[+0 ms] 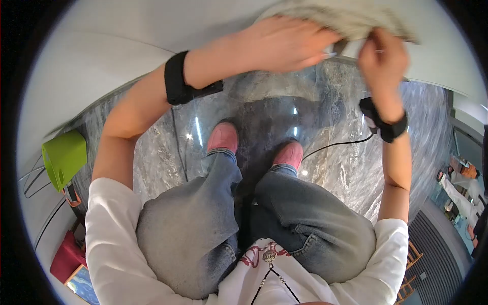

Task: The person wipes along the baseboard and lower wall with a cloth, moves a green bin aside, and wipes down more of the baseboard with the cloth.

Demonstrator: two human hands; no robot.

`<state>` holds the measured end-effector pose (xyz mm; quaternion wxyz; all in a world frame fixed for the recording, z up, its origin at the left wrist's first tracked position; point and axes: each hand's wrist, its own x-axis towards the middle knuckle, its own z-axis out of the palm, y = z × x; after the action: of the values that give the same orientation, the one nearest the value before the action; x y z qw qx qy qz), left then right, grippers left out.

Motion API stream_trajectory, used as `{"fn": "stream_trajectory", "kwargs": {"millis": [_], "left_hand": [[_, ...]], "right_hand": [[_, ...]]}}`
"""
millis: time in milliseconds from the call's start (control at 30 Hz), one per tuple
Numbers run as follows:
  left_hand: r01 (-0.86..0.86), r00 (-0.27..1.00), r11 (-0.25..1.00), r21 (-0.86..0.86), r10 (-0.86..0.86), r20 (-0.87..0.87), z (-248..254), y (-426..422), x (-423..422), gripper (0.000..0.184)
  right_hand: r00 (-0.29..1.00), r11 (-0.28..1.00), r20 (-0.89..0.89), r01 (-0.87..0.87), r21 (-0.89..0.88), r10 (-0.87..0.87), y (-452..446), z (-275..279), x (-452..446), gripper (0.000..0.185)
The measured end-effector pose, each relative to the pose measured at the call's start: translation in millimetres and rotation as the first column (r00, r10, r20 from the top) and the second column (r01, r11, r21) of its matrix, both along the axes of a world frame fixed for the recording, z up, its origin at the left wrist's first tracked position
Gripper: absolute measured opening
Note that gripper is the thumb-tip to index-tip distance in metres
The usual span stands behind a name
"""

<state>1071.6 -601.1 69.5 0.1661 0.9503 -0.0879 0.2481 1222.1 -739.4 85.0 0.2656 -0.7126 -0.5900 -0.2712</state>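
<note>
A beige-grey piece of cloth [356,20], blurred by motion, lies along the edge of a white surface at the top of the view. My left hand [290,44] reaches across from the left, its fingers closed on the cloth's near side. On the right, my right hand [385,57] pinches the near edge of the same cloth. Between the hands a small dark brown piece [339,47] shows; what it is I cannot make out. Part of the cloth is hidden behind my fingers.
The white surface [122,56] curves across the top. Below it, a grey marble-patterned floor [335,117] carries a black cable [338,145] near my pink shoes [288,154]. A green bin [65,158] stands at left. At far right another person's light-clothed legs [460,195] show.
</note>
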Motion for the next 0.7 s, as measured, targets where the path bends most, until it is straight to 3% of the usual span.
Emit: {"fn": "stream_trajectory", "kwargs": {"millis": [33,67,100,200,233,267,333,400,467,533,567,633,700], "left_hand": [[0.078,0.993,0.996,-0.048,-0.073,0.094,26,-4,10,0.031],[0.159,0.972,0.983,-0.090,-0.140,0.189,43,-6,18,0.036],[0.160,0.972,0.982,-0.095,-0.140,0.189,44,-8,22,0.036],[0.260,0.951,0.949,-0.180,-0.220,0.217,37,-11,30,0.030],[0.257,0.956,0.963,-0.086,-0.241,0.165,27,-10,31,0.028],[0.258,0.960,0.966,0.010,-0.257,0.109,15,-10,32,0.025],[0.178,0.966,0.984,0.030,-0.181,0.186,-25,-9,34,0.026],[0.099,0.966,0.995,0.013,-0.093,-0.239,-50,-10,22,0.027],[0.036,0.931,0.998,0.047,-0.016,-0.365,-86,-8,13,0.025],[0.002,0.927,0.999,0.045,0.015,-0.375,-102,-7,-1,0.024],[-0.031,0.922,0.999,0.043,0.046,-0.386,-109,-5,-8,0.022],[-0.050,0.888,0.996,0.076,0.079,-0.452,-112,1,-22,0.020],[-0.067,0.848,0.992,0.111,0.115,-0.517,-116,10,-42,0.019]], "right_hand": [[1.000,0.986,0.005,0.008,0.167,-0.009,-6,10,15,0.016],[0.988,0.982,-0.155,0.025,0.186,0.005,-16,24,35,0.017],[0.944,0.984,-0.297,0.167,0.065,-0.141,-20,47,20,0.016],[0.921,0.974,-0.345,0.215,0.067,-0.180,-27,39,38,0.015],[0.998,0.978,0.007,0.064,0.198,-0.067,-19,25,39,0.017],[0.995,0.992,-0.015,0.097,0.083,-0.096,-19,14,37,0.017],[0.988,0.983,-0.039,0.146,-0.107,-0.151,-20,-19,35,0.016],[0.987,0.960,0.002,0.156,-0.235,-0.160,-15,-51,25,0.011],[0.989,0.946,0.042,0.147,-0.291,-0.140,-13,-78,13,0.012],[0.963,0.875,-0.255,-0.051,-0.481,-0.084,-13,-100,6,0.017],[0.963,0.876,-0.259,-0.055,-0.479,-0.081,-12,-106,2,0.017],[0.963,0.889,-0.251,-0.196,-0.414,0.096,-7,-107,-15,0.026],[0.952,0.862,-0.284,-0.234,-0.450,0.110,1,-107,-29,0.032]]}}
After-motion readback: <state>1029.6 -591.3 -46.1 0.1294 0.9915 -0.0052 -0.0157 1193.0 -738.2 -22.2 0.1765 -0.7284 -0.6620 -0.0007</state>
